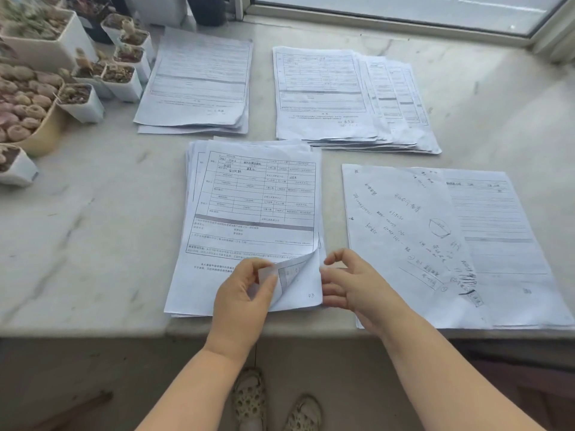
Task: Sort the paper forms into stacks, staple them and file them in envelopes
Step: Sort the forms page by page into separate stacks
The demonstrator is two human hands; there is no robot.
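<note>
Several stacks of white paper forms lie on a marble sill. The near middle stack [252, 213] has a printed table on its top sheet. My left hand [245, 293] pinches that sheet's lower right corner and curls it upward. Just right of the corner, my right hand [348, 284] hovers with relaxed fingers that touch the stack's edge and hold nothing. At the near right sits a pile [435, 237] topped by a sheet with handwriting. Two more piles sit farther back: a far left stack [199, 82] and a fanned far right stack [339, 94].
Small white pots of succulents [93, 79] and a round bowl of plants [28, 110] crowd the left side. A window frame [404, 23] runs along the back. The sill's front edge [124, 331] lies just below the near stacks; my feet show below it.
</note>
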